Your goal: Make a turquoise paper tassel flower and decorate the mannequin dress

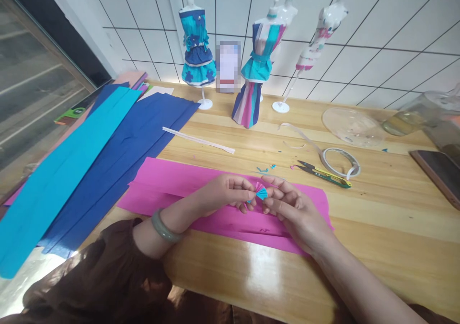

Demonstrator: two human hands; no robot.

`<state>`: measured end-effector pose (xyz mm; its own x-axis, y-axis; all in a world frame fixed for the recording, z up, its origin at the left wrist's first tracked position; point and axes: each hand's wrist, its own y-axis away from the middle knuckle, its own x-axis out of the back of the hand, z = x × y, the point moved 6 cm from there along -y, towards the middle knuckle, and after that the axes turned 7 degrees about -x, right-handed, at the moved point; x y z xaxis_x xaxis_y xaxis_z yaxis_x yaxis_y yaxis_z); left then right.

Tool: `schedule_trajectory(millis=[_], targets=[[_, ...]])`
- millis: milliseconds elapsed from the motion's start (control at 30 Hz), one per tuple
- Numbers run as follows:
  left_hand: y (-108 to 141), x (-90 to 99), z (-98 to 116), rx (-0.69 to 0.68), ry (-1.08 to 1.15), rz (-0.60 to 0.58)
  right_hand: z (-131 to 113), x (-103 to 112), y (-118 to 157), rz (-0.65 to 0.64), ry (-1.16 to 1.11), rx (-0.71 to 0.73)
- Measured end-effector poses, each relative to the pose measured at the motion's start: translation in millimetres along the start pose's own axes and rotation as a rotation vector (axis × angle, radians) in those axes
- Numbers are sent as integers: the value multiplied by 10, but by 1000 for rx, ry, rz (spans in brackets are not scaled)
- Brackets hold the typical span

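Observation:
Between my two hands is a small pleated paper bow (261, 192), blue at the front with pink behind. My left hand (233, 192) pinches its left side between thumb and fingertips. From the other side, my right hand (291, 206) grips the bow's right edge with thumb and forefinger, the other fingers loosely curled. Beneath both hands a long pink paper sheet (172, 180) lies across the table, creased along its length. Small blue scraps (264, 169) lie just beyond the fingers.
Yellow-handled thread snips (323, 174) and a tape roll (340, 163) lie to the right, with a phone (438, 175) beyond. Blue sheets (143, 132) cover the left side. A white strip (197, 141) lies ahead. Dressed mini mannequins (197, 51) stand along the tiled wall.

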<state>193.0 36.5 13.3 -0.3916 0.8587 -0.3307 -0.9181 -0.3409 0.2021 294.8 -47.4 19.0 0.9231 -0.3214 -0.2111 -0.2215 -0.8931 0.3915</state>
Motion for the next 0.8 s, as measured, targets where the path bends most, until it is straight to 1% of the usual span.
schedule_trajectory(millis=[167,333,433,533,700,800], targets=[[-17,29,-30,-36,-55,28,-20,56,3,30,-3,77],[-6,-25,-6,-100,-185,-36,-32,11,14,93,99,137],[6,-48,8,-103,-204,-65,-43,-14,21,110,91,163],[13,-62,11,-61,-148,-83,-39,8,14,115,50,156],[12,-59,-13,63,18,-21,8,75,-25,122,-19,115],[4,-72,-10,72,100,-28,38,87,-36,119,-45,100]])
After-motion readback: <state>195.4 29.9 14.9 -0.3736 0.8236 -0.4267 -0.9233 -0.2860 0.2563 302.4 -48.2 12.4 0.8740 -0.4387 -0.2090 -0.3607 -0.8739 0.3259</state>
